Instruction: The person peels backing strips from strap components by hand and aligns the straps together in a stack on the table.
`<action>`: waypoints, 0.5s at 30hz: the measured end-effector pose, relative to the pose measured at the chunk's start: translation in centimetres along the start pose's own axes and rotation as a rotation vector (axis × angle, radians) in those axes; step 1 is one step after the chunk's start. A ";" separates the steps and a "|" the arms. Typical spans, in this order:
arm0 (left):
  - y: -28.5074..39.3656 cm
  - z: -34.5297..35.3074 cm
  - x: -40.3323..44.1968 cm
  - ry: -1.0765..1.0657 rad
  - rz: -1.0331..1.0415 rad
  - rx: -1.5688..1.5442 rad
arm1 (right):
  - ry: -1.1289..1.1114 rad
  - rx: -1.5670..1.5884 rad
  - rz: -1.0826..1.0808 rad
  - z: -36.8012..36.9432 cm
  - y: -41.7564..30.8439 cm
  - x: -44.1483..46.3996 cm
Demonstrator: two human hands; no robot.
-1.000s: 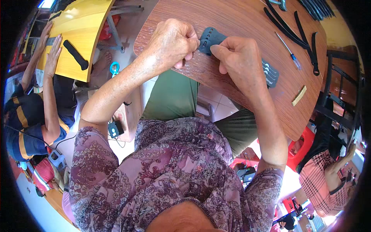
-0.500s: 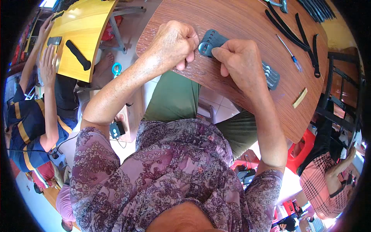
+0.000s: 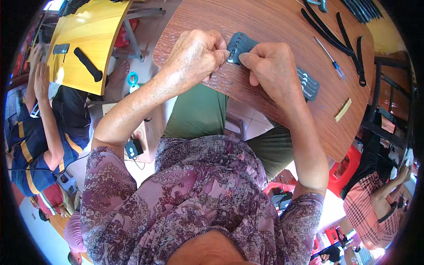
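Note:
A dark grey-blue slotted piece (image 3: 241, 43) lies on the brown wooden table (image 3: 207, 17), between my two hands. My right hand (image 3: 270, 66) pinches its near right part between thumb and fingers. The piece's other end (image 3: 308, 84), with white marks and lettering, shows beyond my right wrist. My left hand (image 3: 198, 53) is closed at the left edge of the piece, thumb against fingers beside the lowest slot. Whatever its fingertips hold is too small to make out.
On the table's right are a screwdriver (image 3: 331, 59), black straps (image 3: 353, 53), a yellowish strip (image 3: 342, 109) and a bundle of dark strips (image 3: 360, 11). Another person (image 3: 33, 145) is at a yellow table (image 3: 97, 26) on the left; a person in checked clothing (image 3: 369, 207) is at the right.
My left thumb and fingers have shifted slightly at the piece's left edge, while my right hand keeps its pinch. The left neighbour's hands have moved off the small dark piece on the yellow table.

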State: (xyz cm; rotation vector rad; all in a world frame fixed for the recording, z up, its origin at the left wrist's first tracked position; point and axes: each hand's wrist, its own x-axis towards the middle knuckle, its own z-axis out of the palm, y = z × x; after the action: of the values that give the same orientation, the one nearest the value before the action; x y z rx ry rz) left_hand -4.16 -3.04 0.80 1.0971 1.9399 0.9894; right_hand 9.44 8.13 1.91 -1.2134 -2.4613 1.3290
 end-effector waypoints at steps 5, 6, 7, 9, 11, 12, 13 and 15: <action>0.1 0.0 0.0 0.005 -0.010 -0.012 | 0.021 -0.023 -0.031 0.2 0.1 0.0; 0.0 0.0 0.1 0.005 -0.012 -0.017 | 0.022 -0.023 -0.031 0.2 0.2 0.1; 0.0 0.0 0.0 0.006 -0.013 -0.022 | 0.016 -0.028 -0.028 0.2 0.2 0.1; 0.0 0.0 0.1 0.006 -0.026 -0.026 | 0.010 -0.033 -0.025 0.2 0.2 0.1; 0.0 0.0 0.1 0.005 -0.040 -0.030 | -0.012 -0.009 -0.003 0.1 0.0 0.1; 0.0 0.0 0.1 0.006 -0.041 -0.030 | -0.011 -0.009 -0.003 0.1 0.0 0.0; 0.0 0.0 0.1 0.006 -0.042 -0.031 | -0.010 -0.007 -0.003 0.0 -0.1 0.0; 0.1 0.0 0.0 0.007 -0.045 -0.034 | -0.008 -0.007 -0.004 0.0 -0.2 -0.1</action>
State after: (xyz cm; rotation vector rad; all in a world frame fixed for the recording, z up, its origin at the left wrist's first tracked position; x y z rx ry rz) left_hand -4.16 -2.98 0.86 1.0285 1.9384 0.9994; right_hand 9.43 8.02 2.08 -1.2065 -2.4739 1.3280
